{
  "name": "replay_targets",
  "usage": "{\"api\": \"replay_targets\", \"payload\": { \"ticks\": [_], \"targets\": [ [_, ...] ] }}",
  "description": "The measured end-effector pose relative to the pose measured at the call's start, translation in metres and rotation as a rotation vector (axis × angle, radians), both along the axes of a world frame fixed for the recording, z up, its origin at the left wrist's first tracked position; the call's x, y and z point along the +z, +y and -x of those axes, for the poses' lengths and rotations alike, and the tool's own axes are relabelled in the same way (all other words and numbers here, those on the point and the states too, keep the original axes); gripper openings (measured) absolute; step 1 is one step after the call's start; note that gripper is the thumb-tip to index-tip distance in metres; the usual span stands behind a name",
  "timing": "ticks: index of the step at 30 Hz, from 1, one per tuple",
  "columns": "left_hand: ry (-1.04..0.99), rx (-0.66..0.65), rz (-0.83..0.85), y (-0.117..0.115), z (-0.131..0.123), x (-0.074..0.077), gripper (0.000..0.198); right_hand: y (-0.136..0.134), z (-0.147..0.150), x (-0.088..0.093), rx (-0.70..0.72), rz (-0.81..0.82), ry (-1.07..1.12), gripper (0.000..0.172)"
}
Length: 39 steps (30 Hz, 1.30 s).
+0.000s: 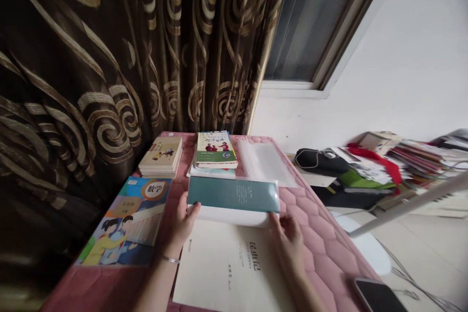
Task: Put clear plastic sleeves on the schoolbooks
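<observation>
An open book [223, 263] lies in front of me, its cream title page facing up and upside down to the camera's far side unclear. Its cover, with a teal flap [226, 195], is spread beyond the page and has a glossy clear sleeve over it. My left hand [185, 218] grips the left edge of the cover, thumb on top and fingers underneath. At the cover's right corner, my right hand [287, 234] pinches the edge between thumb and curled fingers.
A colourful maths textbook [127, 224] lies at the left. Behind are a stack of small books [161, 156], another book pile [216, 150] and clear plastic covers [268, 163]. A phone-like dark device [378, 295] sits at the lower right, near a white lamp pole [405, 197].
</observation>
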<state>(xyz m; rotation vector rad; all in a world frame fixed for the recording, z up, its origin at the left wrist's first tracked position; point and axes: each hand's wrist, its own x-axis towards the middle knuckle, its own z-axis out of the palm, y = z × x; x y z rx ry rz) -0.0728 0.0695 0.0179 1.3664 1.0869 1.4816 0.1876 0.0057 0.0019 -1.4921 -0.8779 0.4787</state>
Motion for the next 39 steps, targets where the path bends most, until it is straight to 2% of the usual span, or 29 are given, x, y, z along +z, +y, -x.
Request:
{"api": "replay_targets", "payload": {
  "ticks": [5, 8, 18, 23, 27, 34, 39],
  "targets": [
    [0.006, 0.013, -0.006, 0.003, -0.001, -0.005, 0.036, 0.004, -0.006, -0.023, 0.010, -0.113, 0.157, 0.045],
    [0.019, 0.017, -0.022, 0.005, -0.001, -0.008, 0.033, 0.007, -0.010, -0.031, 0.009, -0.121, 0.172, 0.047],
    [0.028, 0.051, -0.007, 0.004, -0.003, -0.008, 0.034, 0.004, -0.007, -0.013, -0.024, -0.041, 0.067, 0.048],
    [0.023, 0.083, 0.002, 0.003, -0.006, -0.003, 0.034, 0.001, -0.007, -0.012, 0.052, 0.040, 0.040, 0.048],
    [0.036, 0.078, -0.001, 0.002, -0.006, -0.001, 0.034, 0.002, -0.009, -0.011, 0.043, 0.102, 0.005, 0.047],
    [0.009, 0.057, 0.000, -0.001, -0.002, -0.001, 0.041, 0.003, -0.004, -0.003, 0.034, 0.081, 0.020, 0.047],
    [0.019, 0.037, 0.022, -0.001, -0.002, 0.001, 0.041, 0.005, -0.003, -0.008, 0.024, -0.011, 0.110, 0.047]
  ]
}}
